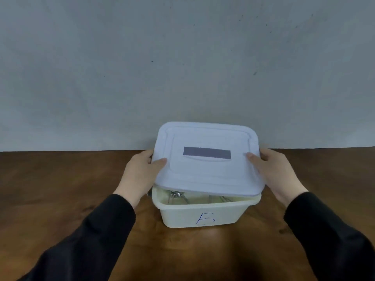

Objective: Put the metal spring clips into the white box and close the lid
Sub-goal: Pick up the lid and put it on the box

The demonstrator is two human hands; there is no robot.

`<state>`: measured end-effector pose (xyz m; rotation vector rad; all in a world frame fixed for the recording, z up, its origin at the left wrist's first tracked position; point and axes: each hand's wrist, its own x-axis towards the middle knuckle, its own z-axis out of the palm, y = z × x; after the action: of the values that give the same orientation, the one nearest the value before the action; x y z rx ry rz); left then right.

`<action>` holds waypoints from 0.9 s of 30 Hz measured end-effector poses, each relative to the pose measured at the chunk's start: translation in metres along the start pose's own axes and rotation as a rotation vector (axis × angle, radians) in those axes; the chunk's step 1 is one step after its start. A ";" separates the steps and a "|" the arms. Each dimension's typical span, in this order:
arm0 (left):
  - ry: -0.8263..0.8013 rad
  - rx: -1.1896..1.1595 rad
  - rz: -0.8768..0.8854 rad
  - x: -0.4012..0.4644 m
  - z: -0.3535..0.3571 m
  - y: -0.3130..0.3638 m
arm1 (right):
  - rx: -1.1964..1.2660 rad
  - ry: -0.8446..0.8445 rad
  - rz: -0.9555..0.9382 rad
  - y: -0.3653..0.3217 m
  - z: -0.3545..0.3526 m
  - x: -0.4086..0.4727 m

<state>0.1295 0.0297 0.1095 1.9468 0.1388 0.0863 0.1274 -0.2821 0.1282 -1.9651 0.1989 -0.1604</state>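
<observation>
The white box [205, 216], marked with a blue letter on its front wall, stands on the wooden table. Its white lid [207, 169], with a grey rectangle on top, is held tilted over the box, the near edge raised above the rim. My left hand [140, 171] grips the lid's left edge and my right hand [274, 169] grips its right edge. Through the gap under the lid, metal spring clips [178, 196] lie inside the box; most of the inside is hidden.
The brown wooden table [60, 189] stretches to both sides and ends at a grey wall [182, 67] just behind the box. My black sleeves reach in from the bottom corners.
</observation>
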 end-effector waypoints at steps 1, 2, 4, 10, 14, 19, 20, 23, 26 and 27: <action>0.002 0.098 0.007 -0.002 0.003 -0.007 | -0.032 -0.010 0.025 0.005 0.000 0.002; 0.013 0.180 0.003 -0.005 0.006 -0.015 | -0.063 -0.022 0.045 0.009 0.001 0.004; 0.059 0.251 -0.052 -0.007 0.012 -0.026 | -0.126 -0.040 0.062 0.017 0.003 0.010; 0.083 0.386 -0.092 -0.022 0.018 -0.029 | -0.306 -0.135 0.081 0.039 0.009 0.021; 0.086 0.360 -0.109 -0.033 0.017 -0.027 | -0.385 -0.206 0.082 0.046 0.002 0.026; 0.036 -0.012 -0.361 -0.030 0.018 -0.021 | -0.326 -0.194 0.205 0.047 0.003 0.029; -0.005 -0.095 -0.413 -0.029 0.017 -0.021 | -0.296 -0.206 0.242 0.045 0.003 0.025; -0.063 -0.128 -0.414 -0.028 0.016 -0.025 | -0.246 -0.239 0.249 0.045 0.000 0.016; 0.002 -0.042 -0.314 -0.025 0.018 -0.023 | -0.171 -0.232 0.158 0.046 -0.002 0.008; 0.001 -0.044 -0.297 -0.025 0.020 -0.021 | -0.157 -0.247 0.141 0.046 -0.001 0.006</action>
<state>0.1059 0.0158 0.0826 1.8618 0.4208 -0.1045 0.1299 -0.3017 0.0867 -2.0973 0.1920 0.1953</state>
